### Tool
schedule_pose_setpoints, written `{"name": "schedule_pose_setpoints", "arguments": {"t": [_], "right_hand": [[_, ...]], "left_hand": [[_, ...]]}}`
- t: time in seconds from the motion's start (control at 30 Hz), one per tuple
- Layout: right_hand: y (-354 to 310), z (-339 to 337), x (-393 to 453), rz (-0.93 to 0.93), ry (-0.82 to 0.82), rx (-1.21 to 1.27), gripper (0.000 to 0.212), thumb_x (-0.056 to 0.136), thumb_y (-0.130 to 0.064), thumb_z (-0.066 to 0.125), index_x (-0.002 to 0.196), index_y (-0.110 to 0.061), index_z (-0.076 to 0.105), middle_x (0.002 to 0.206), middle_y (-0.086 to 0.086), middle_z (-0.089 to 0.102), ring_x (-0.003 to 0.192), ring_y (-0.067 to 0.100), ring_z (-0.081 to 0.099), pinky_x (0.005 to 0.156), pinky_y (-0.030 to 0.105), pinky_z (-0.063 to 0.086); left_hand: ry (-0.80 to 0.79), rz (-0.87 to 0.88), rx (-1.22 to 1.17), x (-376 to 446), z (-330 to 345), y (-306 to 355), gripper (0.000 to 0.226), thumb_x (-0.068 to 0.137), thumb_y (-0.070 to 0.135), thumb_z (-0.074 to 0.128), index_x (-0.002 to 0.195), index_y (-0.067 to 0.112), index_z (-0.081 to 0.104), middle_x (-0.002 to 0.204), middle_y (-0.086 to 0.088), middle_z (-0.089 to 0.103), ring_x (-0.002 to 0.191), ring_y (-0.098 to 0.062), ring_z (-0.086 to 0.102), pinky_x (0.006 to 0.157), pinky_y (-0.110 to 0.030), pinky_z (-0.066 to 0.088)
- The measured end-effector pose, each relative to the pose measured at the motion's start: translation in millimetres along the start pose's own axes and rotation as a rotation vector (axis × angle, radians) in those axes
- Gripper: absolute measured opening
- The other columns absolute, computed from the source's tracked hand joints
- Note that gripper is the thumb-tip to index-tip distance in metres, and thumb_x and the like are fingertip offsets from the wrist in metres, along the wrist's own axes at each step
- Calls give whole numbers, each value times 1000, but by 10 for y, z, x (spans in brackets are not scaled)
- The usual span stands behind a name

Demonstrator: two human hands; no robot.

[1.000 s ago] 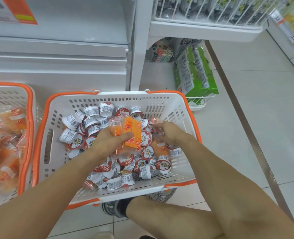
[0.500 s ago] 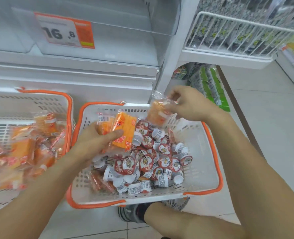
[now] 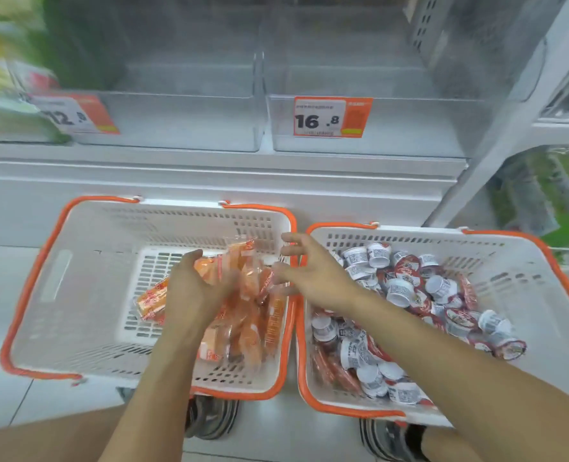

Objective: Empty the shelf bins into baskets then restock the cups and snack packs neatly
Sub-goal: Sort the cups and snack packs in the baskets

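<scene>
Sorting stage. We have carried both hands from the cup basket (image 3: 443, 328) to the snack-pack basket (image 3: 86, 295) left of it; left hand (image 3: 193, 288) and right hand (image 3: 313, 275), fingers spread, release orange snack packs (image 3: 243, 295) there. Shelf bins (image 3: 359, 128) above stand emptied.
</scene>
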State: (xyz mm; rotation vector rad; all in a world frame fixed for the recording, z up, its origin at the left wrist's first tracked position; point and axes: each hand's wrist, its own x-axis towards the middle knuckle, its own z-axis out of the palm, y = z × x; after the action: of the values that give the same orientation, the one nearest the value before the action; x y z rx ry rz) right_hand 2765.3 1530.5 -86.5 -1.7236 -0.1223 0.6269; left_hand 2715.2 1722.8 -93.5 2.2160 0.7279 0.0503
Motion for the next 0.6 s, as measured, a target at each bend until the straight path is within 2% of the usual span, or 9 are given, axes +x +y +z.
{"name": "schedule_pose_setpoints", "arguments": {"t": [0.07,0.13,0.2,0.27,0.33,0.4,0.43,0.5,0.6], "right_hand": [[62,-292,-25,-35,17,-230,22,95,-22,67,116,-26,60,118,-4,64,85,15,73,74,27,58],[121,-719,-98,-27,-29,-508,12,98,-24,64,109,-22,66,103,-9,69,78,6,69,68,17,51],[229,-1239,-203,32,-89,-836,12,98,-25,62,108,-21,67,96,-13,66,78,1,62,67,8,43],[435,-1783,-341,133,-90,-1064,13,97,-24,62,108,-20,67,98,-8,67,80,5,58,64,8,36],[719,-2295,-518,250,-25,-1128,9,92,-21,64,101,-24,65,100,-2,68,87,15,60,69,21,40],[979,-2673,-700,364,57,-1085,11,89,-22,69,97,-26,62,103,2,67,93,21,61,76,28,42],[1102,-2811,-784,402,93,-1056,14,88,-24,71,101,-23,64,107,6,67,94,23,60,79,29,43],[1360,-3025,-888,429,164,-998,35,88,-26,74,119,-11,65,121,15,63,103,28,59,90,32,45],[1686,-3168,-900,445,174,-934,58,87,-20,74,140,-13,52,138,20,46,124,35,51,106,33,37]], "left_hand": [[-6,78,14,-60,129,59,68,80,36,79,138,15,51,137,-8,55,117,-21,56,96,-35,43],[-66,186,-8,-155,316,207,51,82,32,77,128,17,59,124,0,62,107,-12,58,88,-25,42],[-199,307,-23,-298,577,403,35,84,33,76,115,22,64,108,9,67,98,-5,62,79,-13,42],[-405,406,-7,-456,861,584,29,85,37,75,109,28,63,99,16,65,91,2,61,71,-7,42],[-593,466,24,-589,1174,732,28,86,37,74,109,28,62,99,18,63,90,2,60,73,-12,46],[-702,515,89,-684,1514,830,32,87,38,73,113,25,62,105,15,63,97,-2,60,79,-15,45],[-736,538,135,-729,1686,877,37,87,39,73,118,23,61,112,11,62,104,-6,59,83,-17,44],[-785,578,233,-800,2026,972,48,89,41,70,130,21,57,129,3,57,119,-14,53,95,-25,43],[-829,665,340,-847,2467,1054,65,89,44,68,146,23,43,152,-5,38,140,-24,34,113,-38,34]]}}
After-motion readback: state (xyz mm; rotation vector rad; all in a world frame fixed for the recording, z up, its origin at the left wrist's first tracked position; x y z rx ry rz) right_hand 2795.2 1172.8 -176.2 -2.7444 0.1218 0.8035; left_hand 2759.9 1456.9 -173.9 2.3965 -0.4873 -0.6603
